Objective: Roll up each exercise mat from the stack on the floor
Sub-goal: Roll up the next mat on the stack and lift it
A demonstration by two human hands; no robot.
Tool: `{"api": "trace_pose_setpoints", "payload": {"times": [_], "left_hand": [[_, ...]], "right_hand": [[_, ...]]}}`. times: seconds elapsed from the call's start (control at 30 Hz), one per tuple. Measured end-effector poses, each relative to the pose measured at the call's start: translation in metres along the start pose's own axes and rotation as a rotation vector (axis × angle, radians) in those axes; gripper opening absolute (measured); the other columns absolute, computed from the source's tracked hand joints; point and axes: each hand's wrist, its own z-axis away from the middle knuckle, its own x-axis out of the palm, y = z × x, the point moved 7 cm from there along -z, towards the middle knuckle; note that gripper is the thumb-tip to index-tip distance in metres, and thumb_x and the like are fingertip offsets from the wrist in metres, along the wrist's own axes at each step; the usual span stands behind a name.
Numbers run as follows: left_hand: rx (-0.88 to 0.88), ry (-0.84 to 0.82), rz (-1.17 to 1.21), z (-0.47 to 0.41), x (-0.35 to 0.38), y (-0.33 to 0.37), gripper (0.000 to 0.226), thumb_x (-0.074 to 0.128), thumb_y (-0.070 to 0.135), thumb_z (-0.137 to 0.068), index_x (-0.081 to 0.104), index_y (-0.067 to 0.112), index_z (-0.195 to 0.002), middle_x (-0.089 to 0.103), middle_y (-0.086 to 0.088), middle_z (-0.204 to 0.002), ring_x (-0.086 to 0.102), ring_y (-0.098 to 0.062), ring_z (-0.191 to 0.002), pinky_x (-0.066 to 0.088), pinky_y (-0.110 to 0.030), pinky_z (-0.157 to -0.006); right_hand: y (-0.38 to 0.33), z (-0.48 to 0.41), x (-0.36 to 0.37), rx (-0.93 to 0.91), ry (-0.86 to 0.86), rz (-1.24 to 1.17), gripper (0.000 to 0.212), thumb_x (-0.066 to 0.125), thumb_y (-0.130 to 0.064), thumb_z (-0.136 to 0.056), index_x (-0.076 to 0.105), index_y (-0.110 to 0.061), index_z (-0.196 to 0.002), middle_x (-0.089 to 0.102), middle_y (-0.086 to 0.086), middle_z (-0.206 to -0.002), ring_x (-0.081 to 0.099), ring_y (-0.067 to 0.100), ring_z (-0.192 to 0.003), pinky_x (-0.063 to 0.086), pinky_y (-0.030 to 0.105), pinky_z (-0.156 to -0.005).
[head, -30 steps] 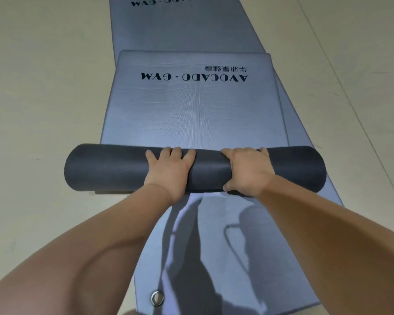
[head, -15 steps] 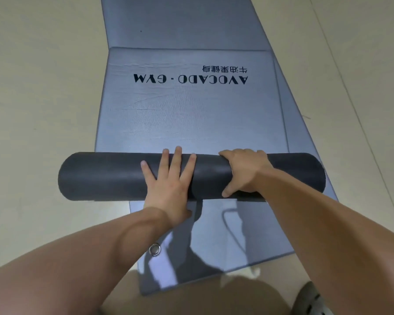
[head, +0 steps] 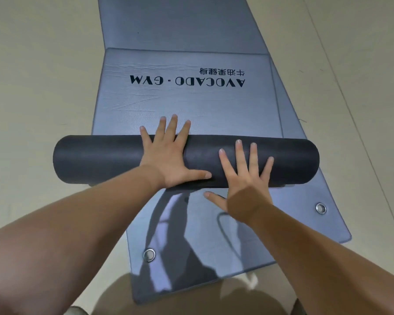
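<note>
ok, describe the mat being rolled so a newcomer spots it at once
On the beige floor lies a stack of grey mats. The top mat is partly rolled into a dark tube under the left hand and right hand; the others lie fully flat.

The left forearm (head: 77, 223), coming in from 7 o'clock, and the right forearm (head: 323, 251), from 5 o'clock, are bare right to the frame's edge. The left hand (head: 168, 160) and right hand (head: 246, 185) are bare as well, with short, trimmed nails. At 6 o'clock lies a blurred patch (head: 114, 298), perhaps the legs; clothed or bare cannot be told.
</note>
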Motion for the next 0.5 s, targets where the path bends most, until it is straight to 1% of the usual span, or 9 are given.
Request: {"api": "trace_pose_setpoints", "payload": {"times": [0.07, 0.13, 0.17, 0.23, 0.3, 0.33, 0.4, 0.43, 0.5], "left_hand": [[0.062, 0.144, -0.100, 0.018, 0.008, 0.005, 0.135, 0.033, 0.103, -0.059, 0.000, 0.024, -0.163, -0.006, -0.012, -0.171, -0.010, -0.037, -0.156, -0.003, -0.075, -0.114], [0.127, 0.176, -0.162, 0.034, 0.023, 0.009, 0.131, 0.032, 0.099, -0.063, 0.010, 0.018, -0.164, -0.002, -0.016, -0.170, -0.004, -0.040, -0.156, 0.004, -0.078, -0.112], [0.110, 0.139, -0.162, 0.036, 0.029, 0.008, 0.133, 0.031, 0.100, -0.062, 0.007, 0.018, -0.164, -0.006, -0.016, -0.170, -0.007, -0.040, -0.156, 0.005, -0.078, -0.112], [0.026, 0.065, -0.120, 0.028, 0.034, 0.004, 0.144, 0.031, 0.105, -0.055, -0.011, 0.020, -0.162, -0.022, -0.015, -0.168, -0.020, -0.038, -0.154, 0.003, -0.078, -0.112], [-0.011, 0.029, -0.130, 0.011, 0.029, 0.002, 0.153, 0.034, 0.109, -0.047, -0.027, 0.022, -0.157, -0.034, -0.013, -0.164, -0.031, -0.037, -0.150, 0.000, -0.079, -0.112], [-0.010, 0.013, -0.134, 0.001, 0.024, 0.000, 0.156, 0.035, 0.110, -0.043, -0.030, 0.023, -0.155, -0.035, -0.011, -0.163, -0.033, -0.036, -0.150, -0.002, -0.079, -0.112], [0.006, -0.029, -0.130, -0.023, 0.012, -0.005, 0.159, 0.039, 0.108, -0.038, -0.030, 0.025, -0.155, -0.033, -0.009, -0.164, -0.030, -0.033, -0.151, -0.004, -0.078, -0.113], [0.010, -0.050, -0.114, -0.035, 0.006, -0.009, 0.161, 0.043, 0.107, -0.037, -0.027, 0.026, -0.156, -0.030, -0.007, -0.165, -0.028, -0.032, -0.152, -0.004, -0.078, -0.113], [0.019, -0.067, -0.093, -0.053, -0.004, -0.014, 0.161, 0.048, 0.105, -0.036, -0.023, 0.028, -0.158, -0.027, -0.005, -0.167, -0.024, -0.032, -0.153, -0.005, -0.077, -0.114]], "right_hand": [[0.006, -0.016, -0.003, 0.001, -0.035, 0.001, 0.117, 0.029, -0.099, -0.071, -0.001, -0.035, -0.165, -0.012, 0.011, -0.173, -0.016, 0.042, -0.157, -0.004, 0.075, -0.118], [0.012, -0.043, -0.010, -0.011, -0.122, -0.066, 0.122, 0.033, -0.102, -0.068, -0.010, -0.039, -0.163, -0.023, 0.005, -0.171, -0.028, 0.037, -0.154, -0.012, 0.072, -0.118], [0.016, -0.057, -0.015, -0.015, -0.172, -0.098, 0.123, 0.035, -0.102, -0.067, -0.012, -0.041, -0.163, -0.024, 0.002, -0.171, -0.030, 0.035, -0.154, -0.015, 0.071, -0.117], [0.020, -0.079, -0.025, -0.018, -0.218, -0.125, 0.121, 0.034, -0.102, -0.068, -0.011, -0.042, -0.162, -0.021, 0.001, -0.172, -0.029, 0.034, -0.154, -0.015, 0.070, -0.118], [0.022, -0.087, -0.028, -0.010, -0.182, -0.149, 0.115, 0.029, -0.101, -0.072, -0.011, -0.042, -0.163, -0.022, 0.004, -0.172, -0.028, 0.034, -0.155, -0.014, 0.069, -0.119], [0.019, -0.085, -0.029, -0.013, -0.112, -0.154, 0.112, 0.028, -0.098, -0.076, -0.009, -0.040, -0.164, -0.021, 0.007, -0.172, -0.025, 0.035, -0.156, -0.012, 0.069, -0.120], [0.011, -0.070, -0.026, -0.049, 0.089, -0.110, 0.106, 0.032, -0.092, -0.083, 0.003, -0.033, -0.166, -0.010, 0.014, -0.173, -0.012, 0.038, -0.158, -0.003, 0.071, -0.121], [0.006, -0.061, -0.020, -0.071, 0.132, -0.064, 0.107, 0.033, -0.091, -0.083, 0.007, -0.030, -0.166, -0.005, 0.017, -0.173, -0.007, 0.040, -0.159, 0.002, 0.072, -0.121], [0.002, -0.059, -0.004, -0.067, 0.074, 0.001, 0.118, 0.036, -0.097, -0.075, 0.002, -0.029, -0.166, -0.007, 0.017, -0.173, -0.007, 0.041, -0.158, 0.006, 0.073, -0.119]]}}
